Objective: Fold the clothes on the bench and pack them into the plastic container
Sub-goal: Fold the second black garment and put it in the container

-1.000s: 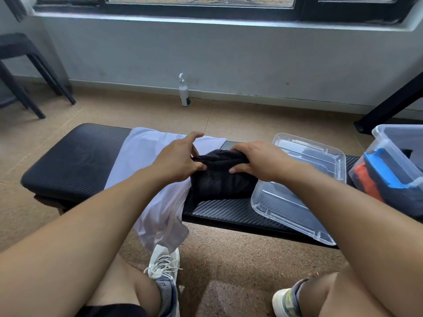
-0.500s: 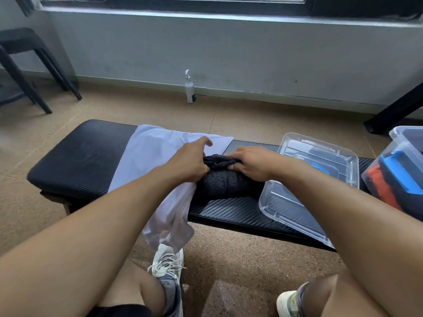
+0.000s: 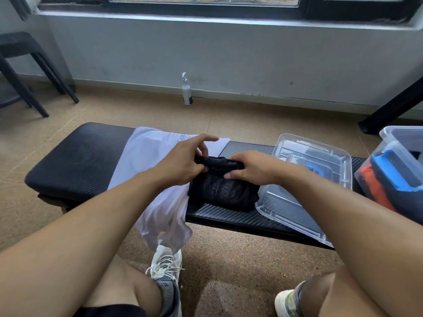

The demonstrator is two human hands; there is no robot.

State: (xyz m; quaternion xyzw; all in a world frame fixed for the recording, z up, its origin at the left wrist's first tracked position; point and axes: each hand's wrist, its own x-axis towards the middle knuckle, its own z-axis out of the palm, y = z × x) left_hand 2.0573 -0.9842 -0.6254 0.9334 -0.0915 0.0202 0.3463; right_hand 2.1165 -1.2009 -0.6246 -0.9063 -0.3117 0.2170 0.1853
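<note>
Black padded table [image 3: 68,161] on tan floor [image 3: 251,115], under the window.
My left hand [image 3: 180,163] and right hand [image 3: 249,168] now pinch the black mesh garment's [image 3: 222,191] far edge higher, fingers clamped.

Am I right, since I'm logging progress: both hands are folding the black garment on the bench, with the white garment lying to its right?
Not quite. The head view shows both hands, left and right, on the black garment on the bench, but the white garment lies to its left; the clear lid is on its right.
</note>
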